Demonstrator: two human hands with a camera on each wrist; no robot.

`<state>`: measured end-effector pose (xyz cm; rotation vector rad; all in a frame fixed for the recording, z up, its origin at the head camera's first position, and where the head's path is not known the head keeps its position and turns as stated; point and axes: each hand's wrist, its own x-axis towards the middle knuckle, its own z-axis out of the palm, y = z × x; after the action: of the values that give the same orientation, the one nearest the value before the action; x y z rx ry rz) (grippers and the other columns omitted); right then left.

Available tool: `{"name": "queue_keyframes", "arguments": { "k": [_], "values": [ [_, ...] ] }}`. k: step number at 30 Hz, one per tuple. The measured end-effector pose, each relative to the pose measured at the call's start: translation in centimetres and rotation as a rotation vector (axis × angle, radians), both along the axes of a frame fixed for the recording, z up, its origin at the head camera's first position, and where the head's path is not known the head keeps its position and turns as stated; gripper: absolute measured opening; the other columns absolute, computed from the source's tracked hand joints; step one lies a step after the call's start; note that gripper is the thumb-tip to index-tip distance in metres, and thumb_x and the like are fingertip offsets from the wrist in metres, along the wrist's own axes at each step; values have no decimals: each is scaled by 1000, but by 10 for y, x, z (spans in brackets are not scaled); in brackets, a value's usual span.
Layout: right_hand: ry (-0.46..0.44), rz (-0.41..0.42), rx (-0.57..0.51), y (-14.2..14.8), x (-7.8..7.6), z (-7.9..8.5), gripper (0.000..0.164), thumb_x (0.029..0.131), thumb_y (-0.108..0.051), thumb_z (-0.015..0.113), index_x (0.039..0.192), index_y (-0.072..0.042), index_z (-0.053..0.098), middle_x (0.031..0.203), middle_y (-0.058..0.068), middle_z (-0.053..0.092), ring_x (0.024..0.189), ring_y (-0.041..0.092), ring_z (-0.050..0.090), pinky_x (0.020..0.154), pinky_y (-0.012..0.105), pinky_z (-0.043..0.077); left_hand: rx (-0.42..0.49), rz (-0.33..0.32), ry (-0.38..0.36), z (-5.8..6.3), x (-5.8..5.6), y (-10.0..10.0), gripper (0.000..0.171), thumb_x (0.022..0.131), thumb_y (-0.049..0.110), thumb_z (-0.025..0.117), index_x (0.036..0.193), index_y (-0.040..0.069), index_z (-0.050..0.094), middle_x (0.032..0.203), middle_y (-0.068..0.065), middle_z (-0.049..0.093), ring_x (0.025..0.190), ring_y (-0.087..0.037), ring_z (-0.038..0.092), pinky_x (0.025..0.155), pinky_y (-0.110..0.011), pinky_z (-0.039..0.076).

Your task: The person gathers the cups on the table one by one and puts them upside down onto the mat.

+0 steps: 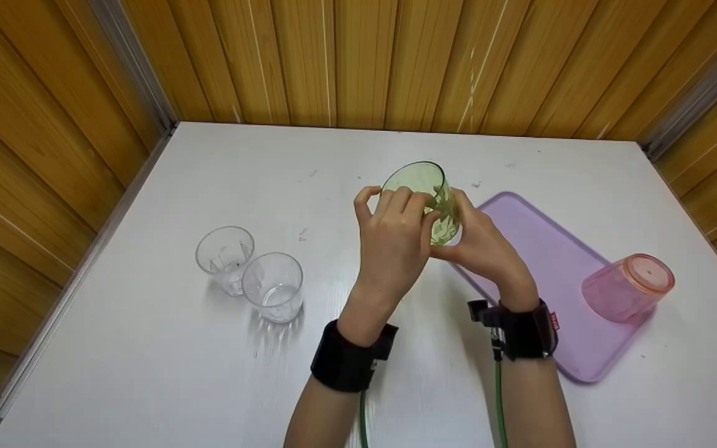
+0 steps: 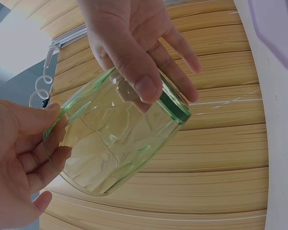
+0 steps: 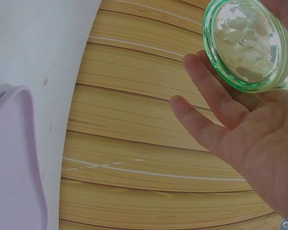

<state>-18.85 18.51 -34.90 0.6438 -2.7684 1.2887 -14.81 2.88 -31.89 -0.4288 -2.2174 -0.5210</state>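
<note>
A translucent green tumbler [image 1: 447, 218] is tilted between both hands above the table. My left hand [image 1: 393, 230] pinches its rim, thumb outside and fingers inside the mouth, as the left wrist view shows. Near the base, my right hand [image 1: 486, 242] holds the tumbler's side, its thumb [image 2: 134, 72] lying across the wall. In the right wrist view the round green base [image 3: 242, 43] faces the camera, with two fingers of the right hand [image 3: 259, 129] stretched out below it.
Two clear tumblers [image 1: 224, 252] [image 1: 273, 289] stand upright side by side on the white table [image 1: 147, 348], left of the hands. A lilac tray [image 1: 539, 255] lies slanted at the right, with a pink tumbler [image 1: 617, 289] upside down on it. Wood-patterned panels [image 1: 358, 62] border the table.
</note>
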Motion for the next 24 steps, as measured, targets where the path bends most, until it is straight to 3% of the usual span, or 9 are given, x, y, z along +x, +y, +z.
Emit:
{"name": "queue_keyframes", "arguments": {
  "k": [24],
  "values": [
    [19,3,0,1,0,1,89,66,-23,81,139,-12,30,129,10,49,112,22,47,91,43,39,5,-2,-19,1,1,-2,11,82,25,65,87,15,66,81,5,60,81,-13,56,96,-40,24]
  ]
}}
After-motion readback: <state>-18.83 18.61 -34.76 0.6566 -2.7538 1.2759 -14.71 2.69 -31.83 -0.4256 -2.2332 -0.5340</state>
